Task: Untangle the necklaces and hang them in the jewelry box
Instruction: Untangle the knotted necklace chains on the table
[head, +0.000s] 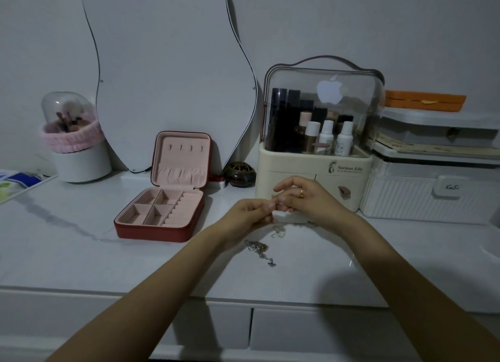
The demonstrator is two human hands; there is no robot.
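Note:
A red jewelry box [151, 230] with pink lining stands open on the white dresser top, left of my hands; its raised lid shows a row of small hooks, all bare. My left hand [244, 215] and my right hand [305, 199] meet above the table, fingertips together, pinching a thin chain. A small loop of that chain [278, 232] hangs just below the fingers. A tangled heap of silver necklaces [259, 249] lies on the table under my left wrist, a pendant trailing toward me.
A cream cosmetics organiser [311, 177] with a clear lid stands right behind my hands. A white case [422, 199] is at the far right, a wavy mirror [167, 77] leans on the wall, a brush holder [78, 156] stands far left, a dark round pot [239, 173] beside the box.

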